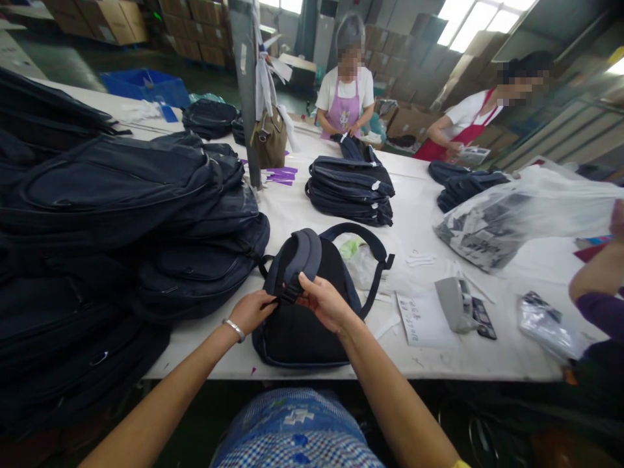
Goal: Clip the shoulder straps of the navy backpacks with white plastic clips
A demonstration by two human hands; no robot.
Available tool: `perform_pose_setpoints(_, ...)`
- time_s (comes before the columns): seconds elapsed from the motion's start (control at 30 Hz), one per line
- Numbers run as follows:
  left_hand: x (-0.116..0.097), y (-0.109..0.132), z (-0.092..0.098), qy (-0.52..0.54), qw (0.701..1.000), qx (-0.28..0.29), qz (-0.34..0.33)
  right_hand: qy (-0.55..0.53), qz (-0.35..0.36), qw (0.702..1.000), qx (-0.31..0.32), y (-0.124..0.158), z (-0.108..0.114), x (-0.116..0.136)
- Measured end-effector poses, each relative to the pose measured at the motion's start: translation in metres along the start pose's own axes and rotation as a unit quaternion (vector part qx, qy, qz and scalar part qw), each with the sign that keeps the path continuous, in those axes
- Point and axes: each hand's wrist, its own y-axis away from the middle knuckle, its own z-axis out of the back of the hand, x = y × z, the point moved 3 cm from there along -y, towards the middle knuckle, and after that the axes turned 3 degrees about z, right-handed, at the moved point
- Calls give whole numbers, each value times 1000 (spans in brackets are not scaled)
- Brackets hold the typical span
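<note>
A dark navy backpack [312, 335] lies on the table right before me, its black back panel facing up. One padded shoulder strap [306, 255] is folded over the panel; the other strap [377, 253] loops out to the right. My right hand [324, 302] is closed on the strap's end by a black buckle [291, 290], thumb on top. My left hand [253, 313], with a silver bracelet at the wrist, pinches the thin black webbing just left of that buckle. The fingers partly hide the webbing.
Piled backpacks [112, 182] rise high on my left. Another backpack stack [350, 188] stands ahead. To the right are a paper sheet [422, 318], a grey tape dispenser [455, 304] and a clear plastic bag [492, 221]. A metal post [246, 84] rises from the table. People work across and to the right.
</note>
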Motion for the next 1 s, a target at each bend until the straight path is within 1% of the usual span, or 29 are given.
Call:
perform_pose_setpoints(0.07, 7, 9, -3, 5, 999, 4, 47, -21, -28, 999, 16, 12, -3, -17)
perform_pose_setpoints(0.1, 13, 12, -5, 32, 996, 18, 82, -31, -41, 999, 16, 19, -4, -27)
perform_pose_setpoints(0.17, 26, 17, -11, 115, 980, 55, 152, -50, -64, 997, 1, 31, 0, -45)
perform_pose_setpoints(0.23, 37, 19, -16, 159, 967, 73, 184, -70, -89, 993, -23, 41, 6, -60)
perform_pose_setpoints(0.3, 45, 18, -18, 134, 973, 74, 175, -92, -107, 989, -47, 48, 13, -69)
perform_pose_setpoints(0.4, 47, 14, -17, 54, 990, 53, 118, -119, -97, 986, -71, 49, 19, -68)
perform_pose_setpoints(0.47, 42, 13, -16, 14, 996, 46, 80, -128, -75, 986, -77, 46, 18, -61)
perform_pose_setpoints(0.5, 39, 12, -16, -4, 996, 48, 72, -129, -65, 986, -77, 44, 16, -56)
perform_pose_setpoints(0.57, 32, 13, -15, -50, 994, 54, 75, -124, -49, 988, -72, 38, 12, -47)
perform_pose_setpoints(0.67, 20, 17, -10, -146, 986, 39, 73, -110, -31, 992, -62, 30, 6, -35)
perform_pose_setpoints(0.73, 13, 19, -8, -185, 980, 38, 66, -105, -22, 993, -50, 26, 3, -31)
perform_pose_setpoints(0.8, 10, 20, -6, -182, 980, 47, 66, -98, -16, 994, -41, 24, 1, -29)
perform_pose_setpoints(0.87, 11, 20, -6, -152, 985, 57, 56, -90, -14, 995, -38, 23, 1, -29)
perform_pose_setpoints(1.0, 20, 16, -12, -103, 992, 69, 27, -92, -22, 994, -49, 25, 4, -29)
